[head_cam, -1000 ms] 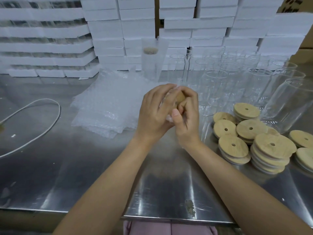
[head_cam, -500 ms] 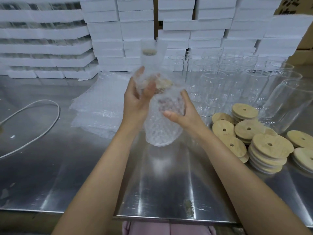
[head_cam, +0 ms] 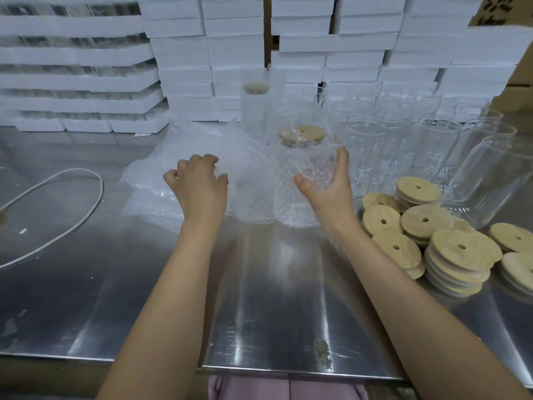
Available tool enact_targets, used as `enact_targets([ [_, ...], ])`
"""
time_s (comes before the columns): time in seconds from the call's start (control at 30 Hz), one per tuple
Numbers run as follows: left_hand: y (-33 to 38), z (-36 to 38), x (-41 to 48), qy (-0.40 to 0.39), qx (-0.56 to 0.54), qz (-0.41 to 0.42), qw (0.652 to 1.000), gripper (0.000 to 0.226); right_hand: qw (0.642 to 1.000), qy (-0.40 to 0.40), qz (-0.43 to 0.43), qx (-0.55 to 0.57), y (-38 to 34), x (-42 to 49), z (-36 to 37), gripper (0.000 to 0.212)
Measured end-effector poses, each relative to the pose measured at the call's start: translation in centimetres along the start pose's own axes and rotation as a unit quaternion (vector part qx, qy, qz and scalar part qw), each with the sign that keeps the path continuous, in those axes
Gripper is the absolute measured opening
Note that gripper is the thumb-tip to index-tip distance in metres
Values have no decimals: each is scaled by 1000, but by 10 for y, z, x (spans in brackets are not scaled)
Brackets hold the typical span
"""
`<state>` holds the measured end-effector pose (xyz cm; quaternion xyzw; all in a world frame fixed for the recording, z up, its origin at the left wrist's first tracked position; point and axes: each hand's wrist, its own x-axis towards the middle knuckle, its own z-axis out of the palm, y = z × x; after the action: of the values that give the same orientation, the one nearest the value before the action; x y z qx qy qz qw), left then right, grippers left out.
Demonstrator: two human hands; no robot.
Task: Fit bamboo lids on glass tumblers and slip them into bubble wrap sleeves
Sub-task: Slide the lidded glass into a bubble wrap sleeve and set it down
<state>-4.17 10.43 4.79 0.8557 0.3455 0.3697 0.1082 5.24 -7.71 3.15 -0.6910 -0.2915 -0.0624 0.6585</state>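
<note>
The right hand [head_cam: 328, 186] cups a bubble-wrapped tumbler [head_cam: 302, 168] standing upright on the steel table [head_cam: 274, 298], its bamboo lid [head_cam: 302, 135] fitted; the left hand [head_cam: 199, 183], fingers curled, rests on the pile of bubble wrap sleeves [head_cam: 178, 157]. Loose bamboo lids [head_cam: 458, 249] lie stacked to the right, near bare tumblers [head_cam: 403, 134].

Counted what I could: two wrapped tumblers, one up front [head_cam: 302, 174] and one behind [head_cam: 255, 105], each wearing a bamboo lid. Loose lids [head_cam: 458, 249] sat in roughly eight piles. Bare glasses [head_cam: 432, 145], too many overlapping to count.
</note>
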Motion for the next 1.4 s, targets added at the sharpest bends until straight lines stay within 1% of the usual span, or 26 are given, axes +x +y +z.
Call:
enact_targets([
  [0.07, 2, -2, -1, 46, -33, 23, 998, 23, 1000, 2, 13, -1, 0, 0, 1, 96],
  [0.13, 7, -6, -1, 75, -154, 10, 985, 21, 1000, -1, 23, -2, -1, 1, 2, 96],
  [0.2, 11, -13, 4, 100, -325, -37, 940, 18, 1000, -9, 29, -2, -1, 0, 1, 95],
  [0.23, 10, -17, 8, 123, -384, -66, 913, 16, 999, -14, 31, -2, -2, -1, 1, 94],
  [0.27, 6, -21, 12, 153, -411, -96, 894, 15, 999, -19, 33, 0, -2, -1, 0, 93],
  [0.33, -8, -28, 21, 207, -396, -128, 885, 17, 999, -28, 38, 10, -2, -1, 0, 92],
  [0.4, -26, -34, 29, 227, -344, -145, 899, 25, 998, -32, 47, 21, -3, -1, 0, 90],
  [0.5, -50, -36, 30, 190, -254, -187, 930, 32, 997, -37, 61, 35, 2, 2, -2, 84],
  [0.57, -55, -36, 28, 155, -191, -206, 947, 31, 993, -45, 96, 48, 6, 3, -3, 91],
  [0.63, -47, -39, 25, 172, -74, -207, 960, 34, 988, -53, 126, 67, 10, 5, -4, 96],
  [0.67, -38, -41, 22, 215, -50, -158, 963, 34, 987, -53, 131, 75, 10, 5, -4, 99],
  [0.7, -25, -41, 19, 254, -70, -68, 962, 31, 987, -49, 129, 80, 9, 4, -4, 103],
  [0.73, -10, -36, 15, 261, -128, 38, 956, 26, 988, -43, 122, 85, 5, 2, -4, 104],
  [0.77, 7, -30, 8, 216, -207, 124, 946, 23, 989, -34, 105, 95, 1, 3, -5, 98],
  [0.8, 23, -24, -1, 119, -284, 169, 936, 29, 990, -25, 82, 109, -4, 3, -5, 85],
  [0.83, 38, -19, -10, -2, -338, 183, 923, 43, 990, -13, 60, 126, -8, 4, -6, 73],
  [0.87, 50, -14, -17, -116, -358, 179, 909, 63, 988, 3, 42, 146, -11, 5, -8, 63],
  [0.9, 56, -6, -24, -200, -356, 168, 897, 83, 988, 20, 25, 154, -13, 7, -10, 54],
  [0.93, 59, 1, -29, -253, -354, 156, 887, 100, 987, 36, 9, 155, -15, 9, -12, 44],
  [0.97, 59, 7, -34, -284, -355, 141, 879, 112, 987, 50, -5, 152, -17, 11, -14, 33],
  [1.03, 55, 16, -39, -297, -375, 117, 870, 119, 985, 70, -27, 154, -21, 16, -19, 13],
  [1.13, 50, 21, -41, -266, -399, 92, 873, 104, 980, 114, -70, 145, -30, 18, -25, 12],
  [1.2, 52, 19, -39, -247, -416, 92, 870, 99, 977, 124, -101, 140, -33, 16, -26, 4],
  [1.3, 52, 20, -38, -241, -442, 97, 858, 105, 985, 49, -147, 72, -32, 15, -30, 33],
  [1.33, 50, 20, -37, -244, -442, 101, 857, 106, 987, 18, -158, 35, -29, 16, -32, 32],
  [1.4, 46, 22, -35, -250, -436, 109, 857, 101, 986, 17, -166, -1, -31, 18, -36, 12],
])
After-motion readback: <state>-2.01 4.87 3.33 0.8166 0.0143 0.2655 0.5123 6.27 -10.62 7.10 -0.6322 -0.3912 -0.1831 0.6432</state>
